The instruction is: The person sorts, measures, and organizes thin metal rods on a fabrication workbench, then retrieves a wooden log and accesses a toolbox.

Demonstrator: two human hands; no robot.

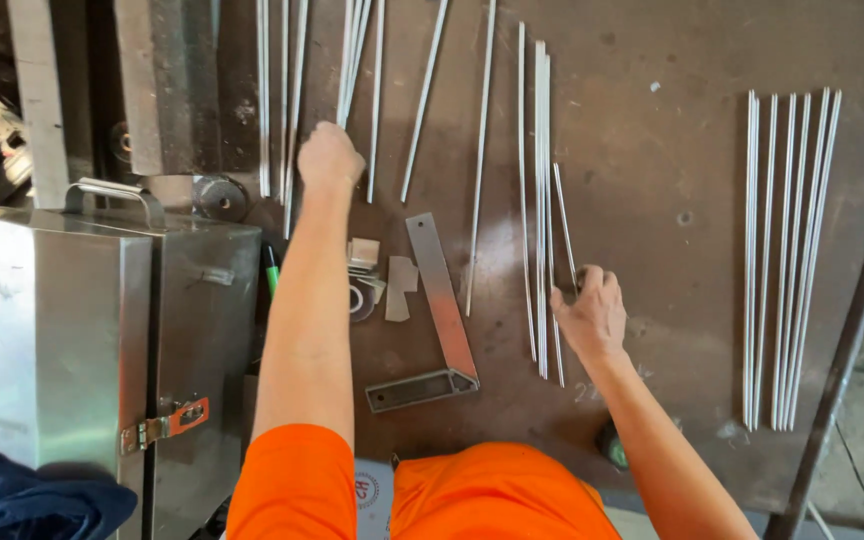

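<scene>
Thin silver metal rods lie lengthwise on a dark steel workbench. My left hand reaches far forward, its fingers curled on rods at the back of the bench. My right hand rests nearer to me, fingers closed around the lower end of a short rod beside a tight group of rods. Both arms are bare below orange sleeves.
A shiny metal box with a handle and orange latch stands at the left. An L-shaped flat metal bracket and small metal scraps lie between my arms. A neat bundle of rods lies at the right. Steel bars lean at the back left.
</scene>
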